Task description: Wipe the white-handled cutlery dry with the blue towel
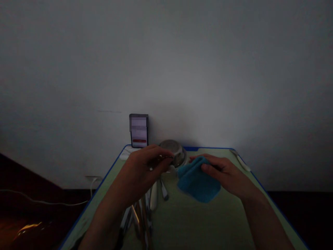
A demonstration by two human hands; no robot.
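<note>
A blue cloth (pixel 199 184) hangs from my right hand (pixel 221 170), pinched between thumb and fingers above the table. My left hand (pixel 153 161) is closed in a pinch, thumb against fingertips. Something thin shows at its fingertips, too dark and small to name. A small pale shape lies between that hand and the cloth, and I cannot make out what it is. Just behind the hands, a shiny metal bowl (pixel 170 146) appears to stand upside down, partly hidden by my left hand.
Several utensils (pixel 153 198), some with wooden handles, lie under and beside my left forearm. A phone (pixel 139 133) stands upright at the back left. A white-handled utensil (pixel 243 162) lies along the right edge of the green, blue-rimmed table (pixel 203 225). A wall rises behind.
</note>
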